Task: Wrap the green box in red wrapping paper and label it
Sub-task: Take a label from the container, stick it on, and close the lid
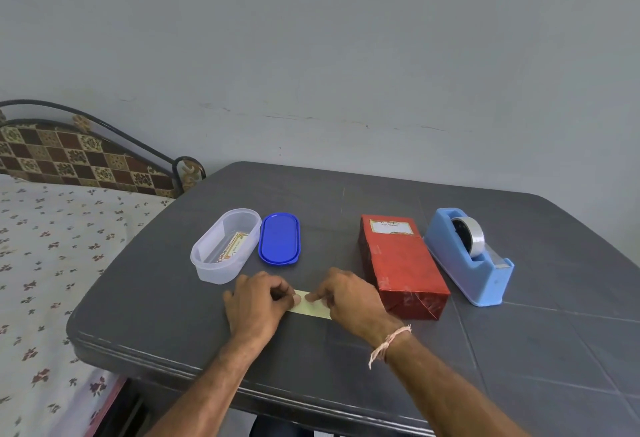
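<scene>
Both our hands rest on the dark grey table [519, 350], meeting over a pale yellow-green paper strip [309, 305] that lies flat just in front of the red-wrapped box [403, 265], toward its left. Our left hand [258, 305] curls at the strip's left end, and our right hand [349, 298] at its right end; fingertips of both pinch or press the strip, nearly touching each other. A thread band [389, 341] circles our right wrist.

We see the box lying flat on the table, fully covered in red paper, with a bordered label [392, 227] stuck at its far end. Just right of the box stands a blue tape dispenser [471, 256] holding a roll of clear tape. Left of the box, well apart, lies a blue oval lid [279, 238], and beside that, farther left, a clear oval container [225, 246] with at least one more label inside. Beyond the table's left edge we see a bed [52, 246] with a floral sheet.
</scene>
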Demonstrator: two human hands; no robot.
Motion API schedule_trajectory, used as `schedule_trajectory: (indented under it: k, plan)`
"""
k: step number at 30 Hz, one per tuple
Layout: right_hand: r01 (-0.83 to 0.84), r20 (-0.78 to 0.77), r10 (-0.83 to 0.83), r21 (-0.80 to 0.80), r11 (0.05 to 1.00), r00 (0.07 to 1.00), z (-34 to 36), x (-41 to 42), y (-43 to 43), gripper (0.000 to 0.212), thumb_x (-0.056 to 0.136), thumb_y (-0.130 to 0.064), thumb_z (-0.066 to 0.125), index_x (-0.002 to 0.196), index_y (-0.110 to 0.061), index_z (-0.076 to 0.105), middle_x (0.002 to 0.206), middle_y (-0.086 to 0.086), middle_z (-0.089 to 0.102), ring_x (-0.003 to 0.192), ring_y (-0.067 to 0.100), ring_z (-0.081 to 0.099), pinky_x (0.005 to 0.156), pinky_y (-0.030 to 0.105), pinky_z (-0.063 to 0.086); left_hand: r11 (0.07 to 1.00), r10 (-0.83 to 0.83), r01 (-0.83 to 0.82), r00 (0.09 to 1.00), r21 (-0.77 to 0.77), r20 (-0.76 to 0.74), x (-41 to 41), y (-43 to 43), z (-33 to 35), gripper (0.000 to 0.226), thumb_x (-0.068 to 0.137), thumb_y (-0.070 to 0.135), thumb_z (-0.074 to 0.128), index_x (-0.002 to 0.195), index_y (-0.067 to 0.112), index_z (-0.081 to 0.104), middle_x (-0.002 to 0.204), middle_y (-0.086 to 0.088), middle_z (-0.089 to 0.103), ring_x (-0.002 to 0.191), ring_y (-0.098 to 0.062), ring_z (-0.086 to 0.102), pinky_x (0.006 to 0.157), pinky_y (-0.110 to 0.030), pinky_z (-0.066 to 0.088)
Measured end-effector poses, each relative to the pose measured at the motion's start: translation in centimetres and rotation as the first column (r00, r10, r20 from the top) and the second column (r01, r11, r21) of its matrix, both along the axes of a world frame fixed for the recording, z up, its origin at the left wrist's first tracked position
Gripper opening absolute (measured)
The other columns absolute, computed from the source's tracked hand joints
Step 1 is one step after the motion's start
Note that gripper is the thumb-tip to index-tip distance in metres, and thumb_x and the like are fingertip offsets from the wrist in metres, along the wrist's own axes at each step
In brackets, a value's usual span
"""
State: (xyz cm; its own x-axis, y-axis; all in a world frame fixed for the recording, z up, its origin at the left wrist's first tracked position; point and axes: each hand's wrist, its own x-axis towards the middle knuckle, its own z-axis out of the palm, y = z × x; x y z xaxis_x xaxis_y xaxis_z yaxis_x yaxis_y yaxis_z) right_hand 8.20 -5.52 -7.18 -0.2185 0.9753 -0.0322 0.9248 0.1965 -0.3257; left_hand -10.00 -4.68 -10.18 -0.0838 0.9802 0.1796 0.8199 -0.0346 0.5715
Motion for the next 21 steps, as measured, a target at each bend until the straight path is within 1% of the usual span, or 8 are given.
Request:
schedule_trajectory:
  k: [2,4,8,11,15,17,19,21]
  plan:
    - [0.005,-0.006,-0.005,-0.015,1.000,1.000,-0.2,0.2,0.1,0.040,0.098,-0.008,0.056,0.120,-0.037,0.074,0.120,-0.004,0.061,0.113,0.019,0.059,0.080,0.029,0.044,0.997,-0.055,0.055,0.998,0.046,-0.005,-0.3,-0.1,-0.4,0.009,0.084,0.045,0.080,0.080,0.040,0.074,0.085,0.022,0.065,0.094,-0.008,0.056,0.085,-0.043,0.050]
    - [0.058,-0.100,-0.065,-0.069,0.996,0.993,-0.3,0.3,0.5,0.036,0.097,-0.011,0.057,0.118,-0.034,0.076,0.123,-0.009,0.067,0.116,0.016,0.062,0.088,0.028,0.050,0.996,-0.079,0.080,0.997,0.036,-0.007,-0.6,-0.4,-0.4,0.004,0.091,0.042,0.074,0.091,0.042,0.078,0.093,0.021,0.066,0.099,-0.011,0.054,0.089,-0.046,0.050]
    - [0.101,-0.210,-0.126,-0.126,0.987,0.970,-0.1,0.0,1.3,0.034,0.095,-0.008,0.058,0.119,-0.022,0.077,0.123,-0.005,0.074,0.116,0.015,0.068,0.103,0.029,0.052,0.990,-0.138,0.139,0.990,-0.023,0.033,-1.7,-0.8,-0.2,0.018,0.092,0.033,0.075,0.105,0.045,0.077,0.104,0.022,0.064,0.106,-0.009,0.054,0.095,-0.043,0.050]
    - [0.149,-0.287,-0.174,-0.107,0.983,0.942,-0.5,0.0,1.3,0.032,0.093,-0.007,0.059,0.112,-0.023,0.079,0.114,-0.006,0.077,0.108,0.013,0.070,0.100,0.029,0.055,0.992,-0.128,0.123,0.981,0.039,0.147,-2.3,-1.0,-0.2,0.003,0.087,0.036,0.080,0.090,0.036,0.079,0.091,0.019,0.067,0.089,-0.006,0.064,0.083,-0.035,0.057]
    - [0.211,-0.333,-0.220,-0.065,0.975,0.917,-0.6,-0.3,1.1,0.026,0.091,-0.012,0.063,0.107,-0.026,0.079,0.102,-0.008,0.078,0.096,0.009,0.072,0.092,0.031,0.059,0.995,-0.072,0.057,0.977,0.078,0.200,-2.3,-1.2,0.2,0.012,0.086,0.033,0.081,0.079,0.032,0.072,0.083,0.014,0.068,0.078,-0.005,0.065,0.069,-0.024,0.053]
    - [0.251,-0.337,-0.249,-0.039,0.967,0.908,-0.1,-0.7,1.1,0.016,0.090,-0.022,0.070,0.102,-0.027,0.078,0.093,-0.009,0.078,0.090,0.008,0.072,0.080,0.027,0.058,0.996,-0.068,0.056,0.979,0.071,0.190,-2.3,-1.2,0.6,0.021,0.079,0.031,0.087,0.078,0.033,0.067,0.082,0.016,0.067,0.077,-0.004,0.064,0.067,-0.023,0.053]
    - [0.285,-0.349,-0.269,-0.005,0.959,0.898,0.5,-1.3,1.4,0.011,0.088,-0.035,0.076,0.093,-0.025,0.077,0.085,-0.009,0.076,0.082,0.007,0.070,0.067,0.025,0.053,0.990,-0.084,0.070,0.990,0.122,0.113,-2.5,-1.1,1.2,0.017,0.078,0.035,0.087,0.079,0.034,0.071,0.086,0.019,0.065,0.081,-0.004,0.063,0.070,-0.029,0.056]
    - [0.304,-0.388,-0.275,0.015,0.952,0.879,0.9,-2.3,2.7,0.017,0.087,-0.038,0.077,0.093,-0.024,0.075,0.091,-0.008,0.074,0.084,0.009,0.069,0.071,0.028,0.055,0.950,-0.052,0.076,0.995,0.301,-0.089,-3.1,-1.1,2.1,0.018,0.080,0.034,0.085,0.095,0.038,0.076,0.102,0.021,0.063,0.098,-0.006,0.059,0.079,-0.035,0.053]
